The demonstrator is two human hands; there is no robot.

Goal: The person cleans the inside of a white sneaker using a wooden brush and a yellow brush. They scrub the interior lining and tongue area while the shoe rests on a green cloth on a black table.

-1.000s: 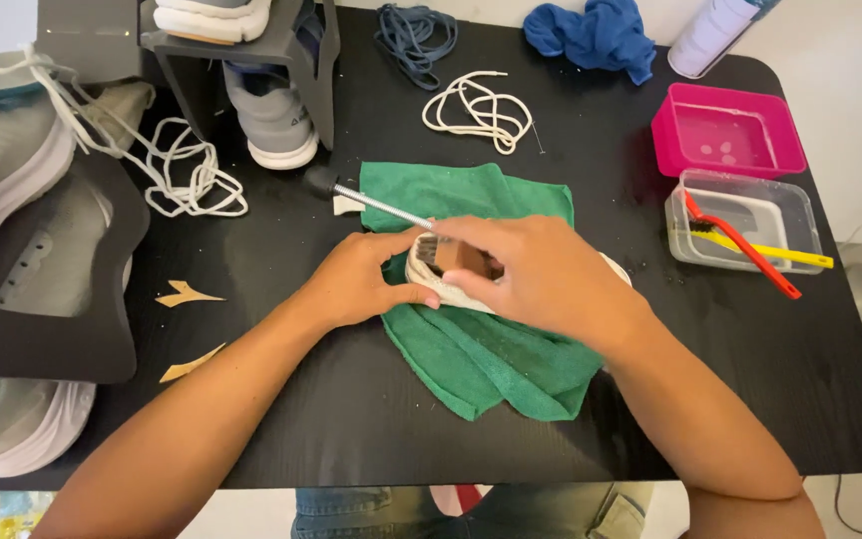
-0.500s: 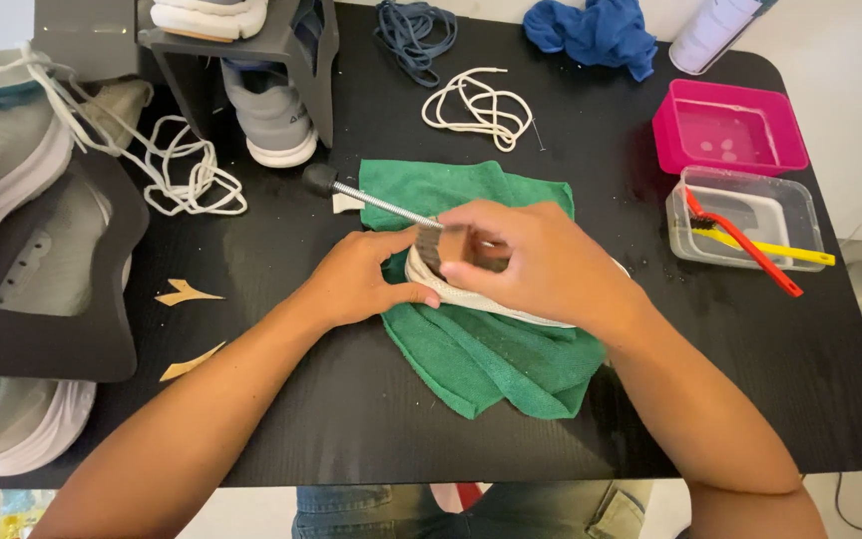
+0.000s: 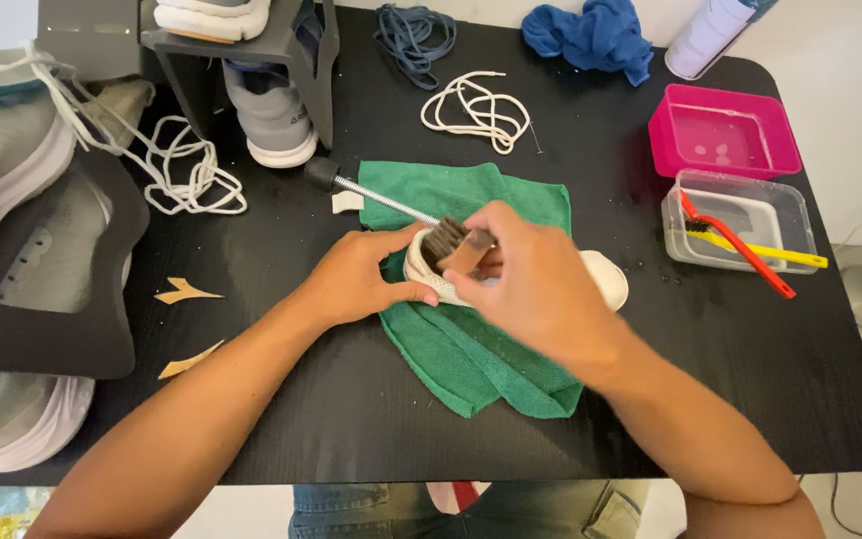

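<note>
Shifted leftward, right hand [image 3: 536,289] brushes white shoe [image 3: 606,279] on green cloth [image 3: 471,359], black table [image 3: 351,419].

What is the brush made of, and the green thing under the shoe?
The brush looks like a brown wooden block with dark bristles, matte. The green cloth seems soft fuzzy fabric, probably microfibre: it folds and wrinkles under the white shoe.

1. The right hand [image 3: 536,284] hides most of the white shoe [image 3: 606,279] and the brush [image 3: 456,248] handle.
2. The grey shoes [image 3: 2,200] at left and the spray can [image 3: 715,35] are cut off by the frame's edges.
3. The right hand is slightly blurred.
</note>
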